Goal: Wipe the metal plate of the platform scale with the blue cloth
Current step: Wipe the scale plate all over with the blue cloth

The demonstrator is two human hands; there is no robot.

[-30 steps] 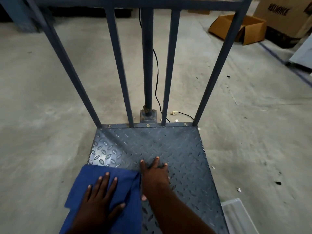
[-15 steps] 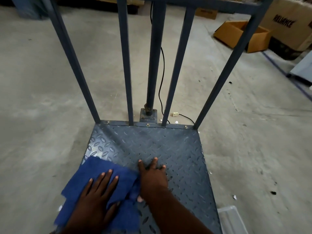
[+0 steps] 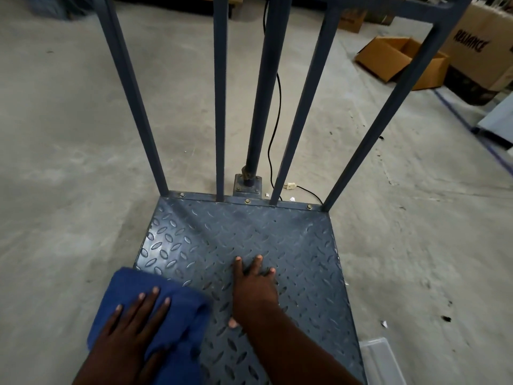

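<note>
The left hand (image 3: 130, 326) presses flat, fingers straight, on the cloth (image 3: 177, 307) at the plate's (image 3: 291, 245) near-left edge. The right hand (image 3: 254, 290) rests flat on the plate's middle, fingers spread, holding nothing.

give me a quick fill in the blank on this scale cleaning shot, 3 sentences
1. The left hand presses flat on the ____ cloth.
2. The right hand rests bare on the metal plate, holding ____.
3. An open ____ box lies on the concrete floor at the far right.

Missing words: blue; nothing; cardboard
</note>
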